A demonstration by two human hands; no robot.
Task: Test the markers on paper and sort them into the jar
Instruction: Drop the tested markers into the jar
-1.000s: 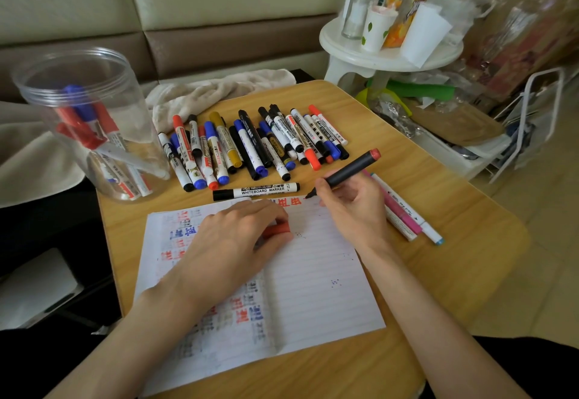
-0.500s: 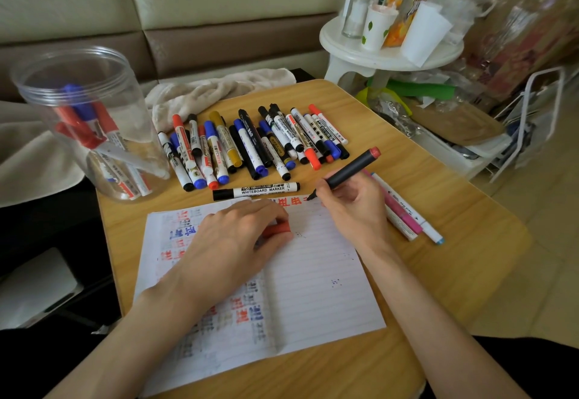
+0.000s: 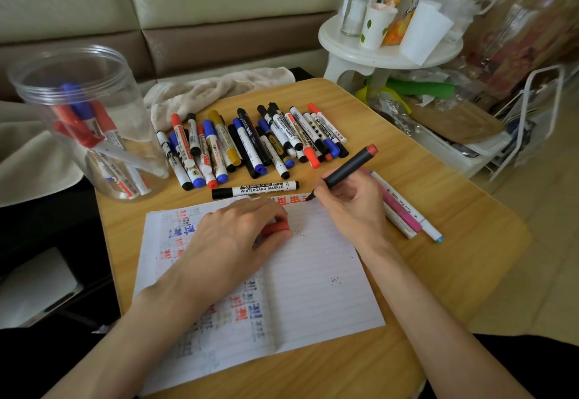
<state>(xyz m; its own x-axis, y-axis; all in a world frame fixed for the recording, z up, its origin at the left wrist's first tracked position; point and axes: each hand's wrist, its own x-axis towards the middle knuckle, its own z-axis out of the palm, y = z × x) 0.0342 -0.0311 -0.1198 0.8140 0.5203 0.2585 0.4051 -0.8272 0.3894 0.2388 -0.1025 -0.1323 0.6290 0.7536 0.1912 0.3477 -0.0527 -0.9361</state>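
Observation:
My right hand grips a black marker with a red end, its tip on the top edge of the lined paper beside red writing. My left hand rests on the paper and holds the marker's red cap under its fingers. A row of several capped markers lies behind the paper, and a black whiteboard marker lies crosswise in front of them. The clear plastic jar stands at the table's far left corner with several red and blue markers inside.
Pink and white markers lie to the right of my right hand. A beige cloth is bunched behind the wooden table. A white stool with cups and bottles stands at the back right, with clutter beside it.
My right hand has shifted the marker tip slightly right along the top of the paper while writing. My left hand has stayed put with the cap.

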